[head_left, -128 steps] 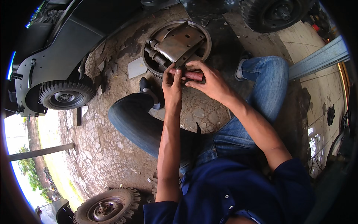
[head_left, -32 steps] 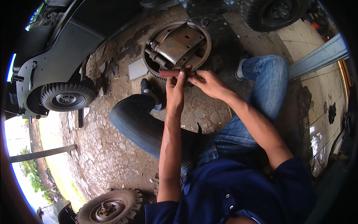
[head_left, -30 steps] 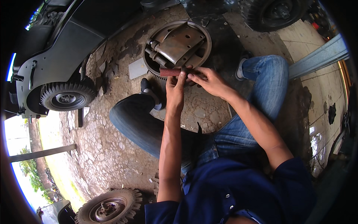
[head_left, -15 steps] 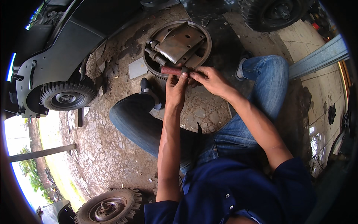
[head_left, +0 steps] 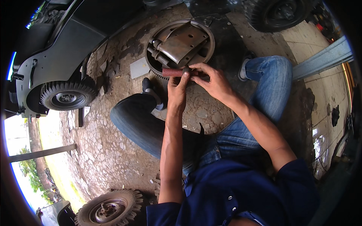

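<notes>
Left grip [head_left: 177,89] clamped on a partly hidden reddish roll [head_left: 172,72]; right grip [head_left: 217,83] beside it, hold unclear.

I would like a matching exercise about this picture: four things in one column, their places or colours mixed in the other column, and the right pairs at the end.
Things:
1. red cylinder
2. shirt
3. metal plate
4. vehicle

Places or colours:
A. lying over the metal ring
B. at the picture's upper left
C. held in the left hand
D. dark blue

Right pairs: 1-C, 2-D, 3-A, 4-B
</notes>
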The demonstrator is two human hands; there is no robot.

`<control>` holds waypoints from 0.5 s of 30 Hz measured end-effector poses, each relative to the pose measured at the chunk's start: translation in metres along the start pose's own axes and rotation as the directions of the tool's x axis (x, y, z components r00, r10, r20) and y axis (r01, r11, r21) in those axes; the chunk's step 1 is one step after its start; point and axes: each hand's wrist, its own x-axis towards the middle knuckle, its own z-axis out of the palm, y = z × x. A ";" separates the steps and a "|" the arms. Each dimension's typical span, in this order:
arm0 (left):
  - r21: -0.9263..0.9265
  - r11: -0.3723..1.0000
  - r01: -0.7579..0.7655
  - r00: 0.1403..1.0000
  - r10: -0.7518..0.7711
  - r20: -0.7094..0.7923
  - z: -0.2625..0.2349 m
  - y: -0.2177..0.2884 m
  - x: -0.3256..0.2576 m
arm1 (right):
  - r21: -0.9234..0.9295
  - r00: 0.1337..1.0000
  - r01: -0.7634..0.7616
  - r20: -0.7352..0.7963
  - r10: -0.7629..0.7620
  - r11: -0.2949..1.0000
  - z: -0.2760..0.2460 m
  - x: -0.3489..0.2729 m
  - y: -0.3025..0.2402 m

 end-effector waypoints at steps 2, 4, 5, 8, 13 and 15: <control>0.028 1.000 -0.003 1.000 0.003 0.005 0.000 -0.001 0.000 | 0.000 1.000 0.009 0.003 -0.009 1.000 -0.001 0.001 -0.002; 0.090 0.996 -0.005 1.000 0.004 0.005 -0.001 -0.002 0.000 | -0.042 1.000 0.023 -0.001 -0.023 0.999 -0.002 0.002 -0.005; 0.084 0.996 -0.003 1.000 0.003 -0.010 -0.002 -0.003 0.000 | -0.051 0.999 0.035 -0.004 -0.035 0.998 -0.001 0.002 -0.006; 0.080 0.997 0.004 0.998 0.001 -0.056 -0.005 -0.007 0.000 | -0.076 0.998 0.068 -0.005 -0.069 0.995 -0.001 0.002 -0.007; 0.032 0.997 0.075 0.997 -0.073 -0.037 -0.007 -0.005 0.002 | -0.082 0.998 0.068 0.012 -0.067 0.994 -0.001 0.002 -0.008; -0.112 0.992 0.061 0.998 -0.061 0.003 0.000 0.001 0.000 | -0.061 0.997 0.063 -0.029 -0.065 0.996 -0.002 0.002 -0.005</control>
